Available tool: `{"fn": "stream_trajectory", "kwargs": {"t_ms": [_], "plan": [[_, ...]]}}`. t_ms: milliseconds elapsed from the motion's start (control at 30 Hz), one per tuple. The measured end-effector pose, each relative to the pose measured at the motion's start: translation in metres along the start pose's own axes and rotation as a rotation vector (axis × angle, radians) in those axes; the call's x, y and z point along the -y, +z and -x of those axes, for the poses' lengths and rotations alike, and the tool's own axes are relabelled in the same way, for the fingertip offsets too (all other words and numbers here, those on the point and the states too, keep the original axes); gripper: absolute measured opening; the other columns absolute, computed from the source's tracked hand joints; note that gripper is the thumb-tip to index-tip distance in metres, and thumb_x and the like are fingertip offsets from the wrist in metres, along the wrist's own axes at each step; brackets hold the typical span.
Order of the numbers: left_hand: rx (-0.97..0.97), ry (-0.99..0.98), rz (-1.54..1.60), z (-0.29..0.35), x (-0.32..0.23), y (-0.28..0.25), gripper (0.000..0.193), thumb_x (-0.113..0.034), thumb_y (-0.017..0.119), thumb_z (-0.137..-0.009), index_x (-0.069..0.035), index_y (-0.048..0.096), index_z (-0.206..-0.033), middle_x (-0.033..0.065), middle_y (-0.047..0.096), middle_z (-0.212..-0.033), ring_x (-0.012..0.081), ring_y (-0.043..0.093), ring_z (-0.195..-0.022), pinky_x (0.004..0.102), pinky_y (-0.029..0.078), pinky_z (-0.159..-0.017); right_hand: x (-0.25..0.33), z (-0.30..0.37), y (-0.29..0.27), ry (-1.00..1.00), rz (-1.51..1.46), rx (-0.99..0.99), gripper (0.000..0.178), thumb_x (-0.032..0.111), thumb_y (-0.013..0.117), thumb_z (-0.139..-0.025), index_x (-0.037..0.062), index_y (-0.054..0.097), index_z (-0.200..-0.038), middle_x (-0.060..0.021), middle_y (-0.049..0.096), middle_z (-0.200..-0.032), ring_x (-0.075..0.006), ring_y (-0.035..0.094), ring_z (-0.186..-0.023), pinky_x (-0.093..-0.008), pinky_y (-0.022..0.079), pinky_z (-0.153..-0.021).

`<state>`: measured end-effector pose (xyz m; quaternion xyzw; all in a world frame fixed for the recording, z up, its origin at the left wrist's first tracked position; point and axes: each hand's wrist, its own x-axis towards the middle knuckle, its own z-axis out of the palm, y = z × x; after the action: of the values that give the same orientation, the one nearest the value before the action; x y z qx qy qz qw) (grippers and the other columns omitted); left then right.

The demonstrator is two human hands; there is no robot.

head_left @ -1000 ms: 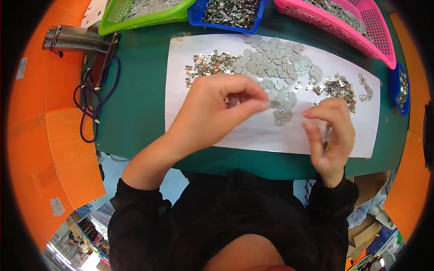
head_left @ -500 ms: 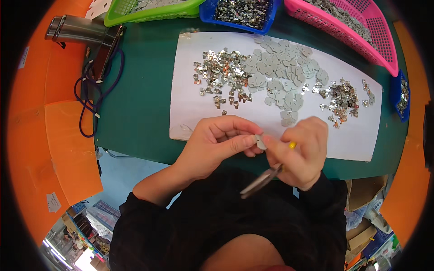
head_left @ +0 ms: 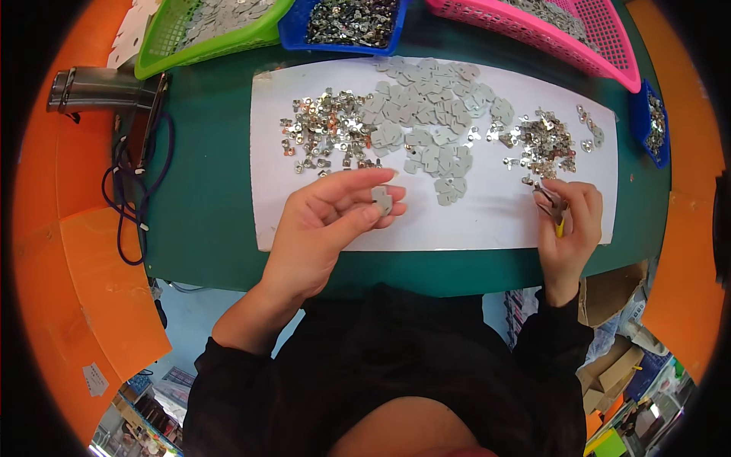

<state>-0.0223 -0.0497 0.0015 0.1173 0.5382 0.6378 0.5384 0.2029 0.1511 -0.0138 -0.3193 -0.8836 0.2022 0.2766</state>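
Between the thumb and fingers of my left hand (head_left: 324, 221) is a small grey flat plate (head_left: 382, 201) with a notched edge. My right hand (head_left: 572, 228) is wrapped round small pliers with a yellow handle (head_left: 560, 227), and its fingertips reach the near edge of a pile of small shiny metal clips (head_left: 547, 145). Whether the fingertips pinch one of the clips, I cannot make out. Many more grey plates (head_left: 426, 99) lie heaped in the middle of a white board (head_left: 472, 228). Left of them spreads another pile of metal clips (head_left: 327, 126).
Along the back stand a green basket (head_left: 205, 49), a blue bin (head_left: 343, 47) and a pink basket (head_left: 533, 49), all holding small parts. A smaller blue tray (head_left: 651, 126) is at the right. A steel cylindrical device (head_left: 106, 90) with a purple cord (head_left: 148, 194) sits at the left.
My hands have parted. The left has moved left with the grey plate; the right has gone right and forward to the clip pile, pliers still in it. The whole view has shifted slightly.
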Motion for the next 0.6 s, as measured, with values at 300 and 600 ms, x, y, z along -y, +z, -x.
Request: {"fn": "stream_trajectory", "kwargs": {"t_ms": [300, 600], "plan": [[0.129, -0.034, -0.008, -0.024, 0.0, 0.023, 0.041, -0.002, 0.062, -0.092, 0.002, 0.054, -0.132, 0.0184, 0.065, -0.118, 0.0234, 0.067, -0.106, 0.0303, 0.053, -0.09, 0.001, -0.021, 0.005, -0.172, 0.14, 0.095, 0.022, -0.006, 0.068, -0.072, 0.005, 0.066, -0.09, -0.0084, 0.054, -0.085, -0.0222, 0.053, -0.083, -0.0287, 0.042, -0.072], [0.143, 0.017, 0.031, -0.036, 0.003, 0.034, 0.035, -0.001, 0.065, -0.09, 0.003, 0.058, -0.125, 0.0109, 0.067, -0.105, 0.0224, 0.067, -0.105, 0.0301, 0.056, -0.087, 0.061, -0.027, 0.023, 0.167, -0.962, 0.285, 0.008, 0.002, 0.056, -0.091, 0.0003, 0.058, -0.098, -0.011, 0.055, -0.096, -0.018, 0.05, -0.09, -0.0309, 0.039, -0.083]]}}
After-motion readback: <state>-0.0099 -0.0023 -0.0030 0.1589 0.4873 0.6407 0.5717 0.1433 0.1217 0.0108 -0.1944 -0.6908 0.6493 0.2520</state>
